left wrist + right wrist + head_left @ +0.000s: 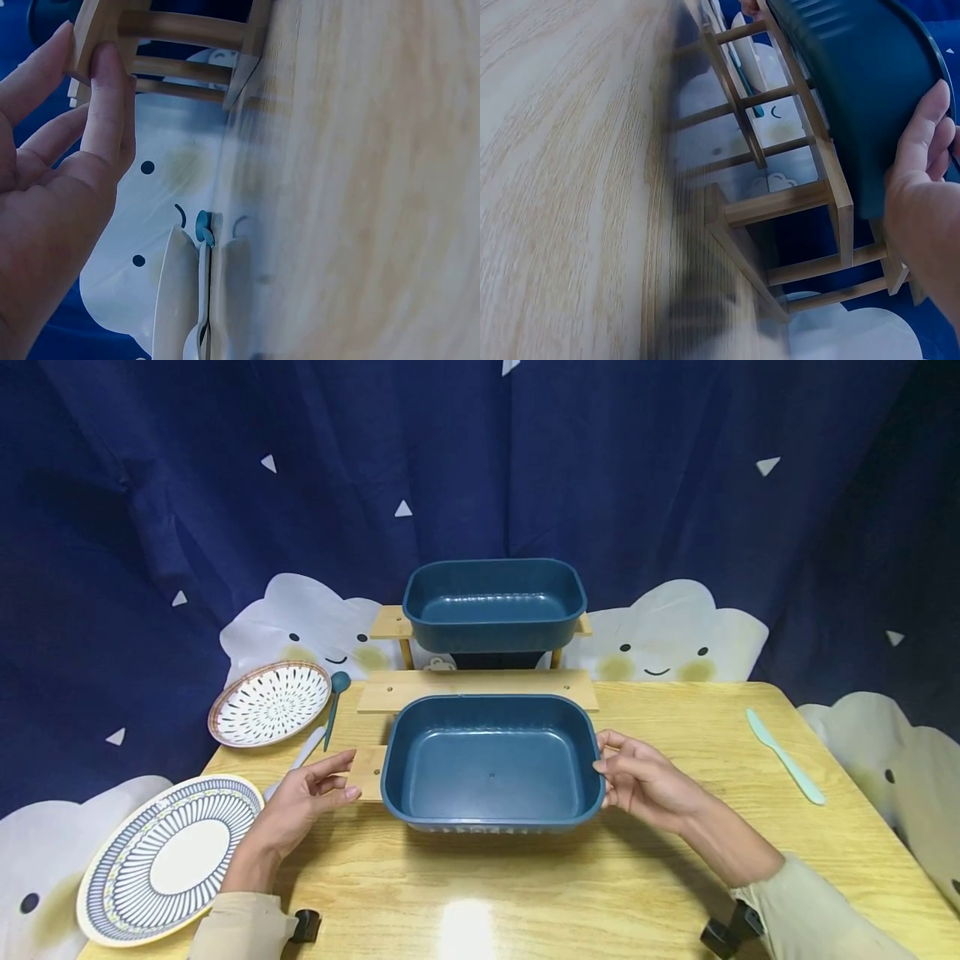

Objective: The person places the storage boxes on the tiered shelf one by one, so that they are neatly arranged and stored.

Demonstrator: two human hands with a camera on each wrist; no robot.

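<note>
A dark blue rectangular bin (491,768) sits at the front of a tiered wooden rack (480,683), over its lowest tier in the head view. My right hand (645,781) holds the bin's right rim, thumb on the near side of the edge, as the right wrist view (930,154) also shows. With thumb and fingers, my left hand (296,806) pinches the left end of the rack's front board (369,774). A second blue bin (495,602) rests on the upper tier behind. Both bins have nothing in them.
To the left lie a speckled plate (272,703), a larger striped plate (198,857), a dark teal spoon (335,702) and a pale-handled utensil (309,745), partly hidden. A mint knife (787,758) lies at the right. Dark blue curtain (637,510) hangs behind the table (675,727).
</note>
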